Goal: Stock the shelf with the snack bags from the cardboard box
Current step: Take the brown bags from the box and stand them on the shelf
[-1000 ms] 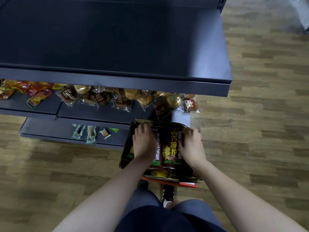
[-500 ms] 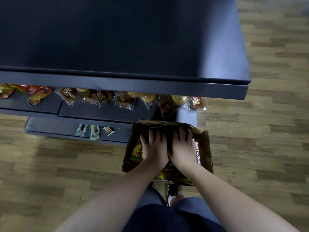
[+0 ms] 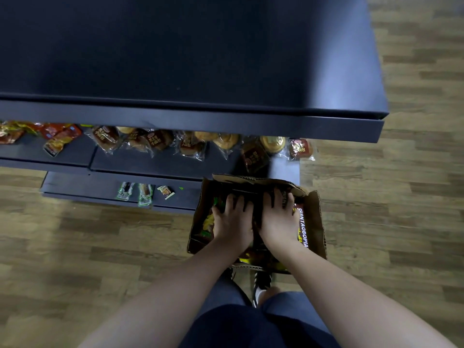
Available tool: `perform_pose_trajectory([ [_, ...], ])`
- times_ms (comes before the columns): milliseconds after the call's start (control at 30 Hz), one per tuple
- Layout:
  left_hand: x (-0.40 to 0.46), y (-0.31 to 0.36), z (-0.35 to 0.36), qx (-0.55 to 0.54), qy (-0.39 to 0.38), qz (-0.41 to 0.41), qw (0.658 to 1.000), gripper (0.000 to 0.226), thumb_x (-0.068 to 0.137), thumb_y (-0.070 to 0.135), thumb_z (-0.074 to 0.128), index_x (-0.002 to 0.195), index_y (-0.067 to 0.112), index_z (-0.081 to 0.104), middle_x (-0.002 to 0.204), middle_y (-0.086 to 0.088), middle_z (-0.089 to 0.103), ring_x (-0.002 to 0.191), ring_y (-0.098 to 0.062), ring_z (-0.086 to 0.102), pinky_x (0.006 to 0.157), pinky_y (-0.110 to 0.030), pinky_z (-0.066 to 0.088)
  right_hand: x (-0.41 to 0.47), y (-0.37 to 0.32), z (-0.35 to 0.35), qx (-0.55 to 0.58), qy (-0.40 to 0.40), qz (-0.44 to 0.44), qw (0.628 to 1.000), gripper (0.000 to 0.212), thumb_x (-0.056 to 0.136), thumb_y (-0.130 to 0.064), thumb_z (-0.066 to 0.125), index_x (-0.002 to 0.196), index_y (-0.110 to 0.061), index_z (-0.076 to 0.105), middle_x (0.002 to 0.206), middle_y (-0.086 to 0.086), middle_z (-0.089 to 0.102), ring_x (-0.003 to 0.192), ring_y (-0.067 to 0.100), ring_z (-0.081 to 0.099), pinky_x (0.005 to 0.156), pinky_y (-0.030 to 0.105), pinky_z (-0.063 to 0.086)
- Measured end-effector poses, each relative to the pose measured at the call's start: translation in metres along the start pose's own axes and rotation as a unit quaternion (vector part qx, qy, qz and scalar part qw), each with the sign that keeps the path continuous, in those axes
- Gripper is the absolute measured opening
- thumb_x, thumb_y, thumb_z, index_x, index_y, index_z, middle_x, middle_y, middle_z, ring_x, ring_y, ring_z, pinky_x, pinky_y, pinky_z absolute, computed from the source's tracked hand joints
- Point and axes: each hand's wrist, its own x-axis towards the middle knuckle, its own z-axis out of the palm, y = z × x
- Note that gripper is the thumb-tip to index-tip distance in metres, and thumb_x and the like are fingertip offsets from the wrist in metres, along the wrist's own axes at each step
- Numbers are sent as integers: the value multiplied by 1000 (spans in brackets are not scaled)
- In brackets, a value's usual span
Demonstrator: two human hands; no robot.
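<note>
Far left, middle shelf (image 3: 62, 156): red and orange packets (image 3: 57, 140) are lying in a loose heap. Next along, wrapped buns (image 3: 160, 141) are sitting in a row under the lip of the top shelf (image 3: 190, 59), which is showing a bare dark surface. On the bottom shelf (image 3: 82, 188), three small packets (image 3: 144, 194) are lying side by side, apart from the rest.

Right of these, the box (image 3: 315, 217) is standing on the wood floor (image 3: 75, 247) with flaps up, touching or just beside the bottom shelf's front. The snack bags (image 3: 302, 227) are inside it, dark with yellow print, filling it to the rim.

The left hand (image 3: 232, 222) is resting palm down on the bags in the box's left half, fingers (image 3: 229, 200) spread and bent at the tips onto the far edge of a bag. The right hand (image 3: 278, 219) is lying just beside it in the same pose, fingertips hooking over the far edge too. Whether either hand is truly grasping a bag, cannot tell: the tips are in shadow.

Below the box, a shoe (image 3: 262, 282) is showing between the forearms.
</note>
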Motion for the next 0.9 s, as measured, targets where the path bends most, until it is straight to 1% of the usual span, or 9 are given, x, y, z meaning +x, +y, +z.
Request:
perform_pose_trajectory([
  [67,-5,0,0,3,19,4,1000,60,83,25,59,137,19,32,142,-2,29,137,-27,19,102,-56,30,3,1,0,-10,17,-8,1000,55,85,-19,56,136,-13,38,140,13,36,130,42,32,81,41,41],
  [133,-10,-2,1,2,56,7,998,51,85,19,54,133,19,36,138,-1,35,133,-26,24,101,-52,32,5,4,-1,-36,33,-16,999,46,71,-13,70,115,-10,55,116,14,54,104,40,52,61,34,37],
  [200,-15,-5,2,-7,87,8,996,45,87,16,48,131,19,39,137,0,38,132,-25,26,100,-48,33,7,8,-6,-50,51,-28,997,46,64,-12,74,108,-9,58,107,13,57,89,37,54,54,31,32],
  [300,-19,-10,2,-27,109,8,994,46,88,17,45,134,21,39,140,2,36,134,-23,25,101,-44,31,8,16,-12,-29,40,-47,998,54,79,-23,66,128,-13,44,124,12,48,106,37,46,61,35,43],
  [433,-25,-15,-5,-50,181,15,982,45,81,13,53,126,19,53,133,0,49,128,-25,38,94,-45,39,-2,25,-19,50,69,-64,994,54,84,-23,62,134,-18,41,130,11,47,113,37,42,70,40,52],
  [533,-29,-18,-11,-57,241,20,969,48,70,9,65,117,17,61,123,-1,59,119,-27,50,88,-46,46,-11,28,-21,104,112,-97,983,49,86,-19,60,133,-16,45,129,14,48,114,40,42,80,46,49],
  [633,-34,-19,-24,-54,299,18,953,46,70,10,69,115,17,63,119,0,62,116,-27,52,85,-46,50,-20,27,-27,135,144,-123,973,50,85,-11,59,132,-18,44,130,13,46,111,39,43,85,47,46],
  [800,-54,-26,-41,-53,399,-1,916,39,77,15,50,114,15,63,114,-4,63,113,-27,44,79,-42,49,-33,13,-47,204,204,-173,942,48,87,-10,59,132,-19,46,135,6,44,116,31,39,93,40,42],
  [900,-70,-32,-51,-55,450,-16,891,41,73,7,59,113,13,62,113,-7,62,112,-31,46,81,-43,47,-39,1,-56,230,253,-203,917,42,87,-9,62,127,-14,53,133,6,46,120,30,41,101,36,39],
])
